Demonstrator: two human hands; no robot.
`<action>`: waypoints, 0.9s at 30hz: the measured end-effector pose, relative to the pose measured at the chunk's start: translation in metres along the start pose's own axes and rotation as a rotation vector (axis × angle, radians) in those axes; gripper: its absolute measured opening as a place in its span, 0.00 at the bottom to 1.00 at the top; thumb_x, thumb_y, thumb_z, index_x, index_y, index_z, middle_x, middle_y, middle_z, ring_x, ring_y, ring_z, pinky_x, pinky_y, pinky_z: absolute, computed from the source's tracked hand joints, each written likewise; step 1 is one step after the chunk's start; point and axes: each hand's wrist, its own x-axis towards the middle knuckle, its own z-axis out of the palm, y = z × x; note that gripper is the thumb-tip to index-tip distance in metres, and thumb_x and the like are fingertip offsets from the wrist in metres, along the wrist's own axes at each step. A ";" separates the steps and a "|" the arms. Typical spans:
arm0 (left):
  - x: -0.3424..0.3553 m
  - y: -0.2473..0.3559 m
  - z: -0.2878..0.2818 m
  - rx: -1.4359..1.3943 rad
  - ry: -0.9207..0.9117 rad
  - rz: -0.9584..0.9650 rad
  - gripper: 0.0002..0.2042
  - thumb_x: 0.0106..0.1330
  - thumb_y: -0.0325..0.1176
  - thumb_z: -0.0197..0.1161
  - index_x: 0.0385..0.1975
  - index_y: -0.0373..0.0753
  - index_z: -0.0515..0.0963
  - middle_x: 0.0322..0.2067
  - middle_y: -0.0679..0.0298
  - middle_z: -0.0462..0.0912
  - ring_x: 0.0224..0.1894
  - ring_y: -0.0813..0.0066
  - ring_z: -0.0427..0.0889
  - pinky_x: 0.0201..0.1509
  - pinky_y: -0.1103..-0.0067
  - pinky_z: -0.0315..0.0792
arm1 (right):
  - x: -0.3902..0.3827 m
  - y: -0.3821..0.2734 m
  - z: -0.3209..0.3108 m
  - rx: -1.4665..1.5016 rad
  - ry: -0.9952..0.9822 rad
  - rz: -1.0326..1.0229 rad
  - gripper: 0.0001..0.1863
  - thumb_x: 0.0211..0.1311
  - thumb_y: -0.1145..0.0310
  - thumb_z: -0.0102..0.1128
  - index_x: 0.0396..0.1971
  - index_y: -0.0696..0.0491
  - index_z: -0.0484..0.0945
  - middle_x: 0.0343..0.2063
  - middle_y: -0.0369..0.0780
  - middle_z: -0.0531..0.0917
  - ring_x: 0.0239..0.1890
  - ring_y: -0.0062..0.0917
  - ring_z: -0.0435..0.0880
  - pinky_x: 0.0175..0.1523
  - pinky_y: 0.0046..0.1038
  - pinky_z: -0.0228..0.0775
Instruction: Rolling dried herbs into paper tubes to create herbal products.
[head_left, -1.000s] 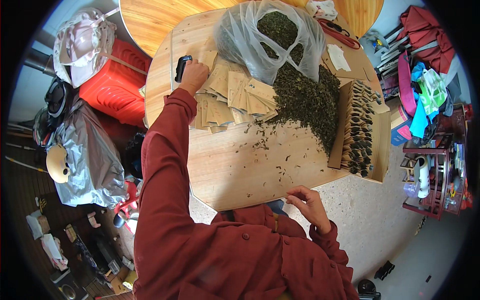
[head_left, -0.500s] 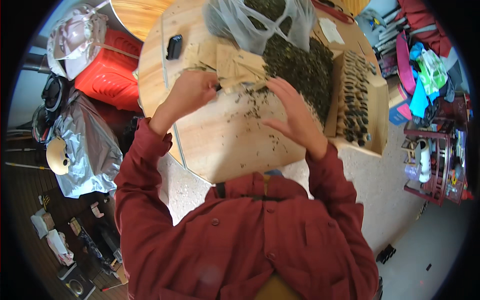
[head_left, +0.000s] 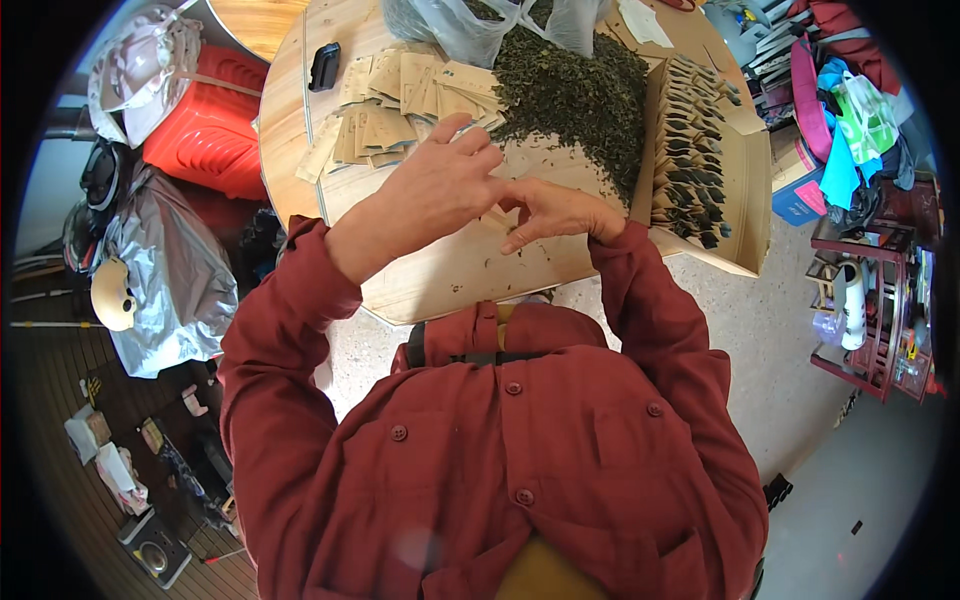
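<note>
My left hand (head_left: 435, 195) is in front of the pile of kraft paper packets (head_left: 420, 90), its fingers bent and partly hiding what is under them. My right hand (head_left: 555, 215) meets it from the right, thumb and fingers curved round a pale paper packet (head_left: 494, 221), mostly hidden by my hands. Dark dried leaves (head_left: 570, 90) form a heap behind my hands, beside an open translucent plastic bag (head_left: 450, 22). Right of the heap, a cardboard box (head_left: 748, 200) holds several upright packets (head_left: 688, 150) with dark contents at their tops.
A small black object (head_left: 325, 67) sits at the table's (head_left: 440, 290) back left. A red plastic tub (head_left: 200, 140) with pale fabric stands left of the table. Silver sheeting (head_left: 170, 280) hangs lower left. A dark red rack (head_left: 880, 300) stands at the right.
My left hand left the black object and moved right and toward me. My right hand rose from the near edge to meet it. The view shifted, and the table appears higher in frame.
</note>
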 end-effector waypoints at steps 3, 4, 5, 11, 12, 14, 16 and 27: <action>-0.003 0.003 0.000 -0.092 0.079 -0.113 0.13 0.54 0.28 0.60 0.40 0.45 0.79 0.33 0.65 0.75 0.44 0.67 0.74 0.58 0.69 0.64 | -0.007 0.016 0.013 0.073 0.105 -0.016 0.34 0.48 0.66 0.74 0.56 0.54 0.69 0.44 0.38 0.77 0.44 0.21 0.76 0.47 0.26 0.72; -0.006 0.003 0.001 -0.172 0.156 -0.221 0.16 0.54 0.27 0.62 0.44 0.41 0.78 0.39 0.62 0.77 0.47 0.64 0.75 0.59 0.69 0.66 | -0.010 0.022 0.017 0.174 0.188 -0.043 0.33 0.49 0.69 0.73 0.56 0.54 0.68 0.43 0.36 0.76 0.45 0.18 0.74 0.44 0.22 0.72; -0.012 0.005 0.002 -0.169 0.155 -0.216 0.16 0.54 0.27 0.62 0.44 0.41 0.78 0.39 0.62 0.77 0.47 0.64 0.75 0.59 0.69 0.66 | -0.014 0.020 0.019 0.174 0.193 -0.047 0.33 0.49 0.69 0.73 0.56 0.54 0.68 0.43 0.36 0.76 0.45 0.18 0.74 0.44 0.22 0.72; -0.043 0.059 0.059 -1.171 0.246 -0.759 0.38 0.49 0.37 0.75 0.62 0.41 0.63 0.57 0.59 0.69 0.58 0.65 0.70 0.58 0.69 0.69 | -0.012 0.021 0.041 0.278 0.486 -0.208 0.30 0.49 0.73 0.71 0.54 0.54 0.70 0.41 0.33 0.76 0.40 0.15 0.73 0.43 0.19 0.70; -0.039 0.063 0.067 -1.171 0.245 -0.759 0.38 0.49 0.37 0.75 0.62 0.41 0.63 0.57 0.59 0.69 0.58 0.65 0.70 0.58 0.69 0.69 | -0.011 0.023 0.043 0.183 0.504 -0.195 0.30 0.48 0.75 0.70 0.53 0.54 0.70 0.41 0.33 0.76 0.39 0.15 0.72 0.41 0.19 0.69; -0.034 0.071 0.080 -1.218 0.296 -0.785 0.36 0.50 0.35 0.74 0.61 0.42 0.64 0.58 0.61 0.67 0.58 0.66 0.69 0.58 0.66 0.69 | -0.012 0.027 0.048 0.088 0.514 -0.181 0.29 0.47 0.76 0.69 0.52 0.55 0.70 0.41 0.32 0.76 0.37 0.14 0.72 0.40 0.18 0.68; -0.034 0.076 0.089 -1.268 0.293 -0.796 0.36 0.51 0.32 0.73 0.62 0.42 0.63 0.58 0.62 0.68 0.60 0.68 0.68 0.58 0.68 0.69 | -0.013 0.034 0.054 0.049 0.544 -0.128 0.28 0.46 0.78 0.67 0.51 0.55 0.71 0.41 0.31 0.76 0.36 0.14 0.70 0.38 0.18 0.65; -0.029 0.086 0.107 -1.481 0.326 -0.865 0.32 0.50 0.29 0.72 0.57 0.43 0.67 0.51 0.66 0.68 0.57 0.73 0.67 0.53 0.70 0.74 | -0.032 0.047 0.068 -0.082 0.555 -0.180 0.33 0.51 0.73 0.69 0.58 0.56 0.67 0.51 0.39 0.75 0.50 0.26 0.76 0.56 0.29 0.70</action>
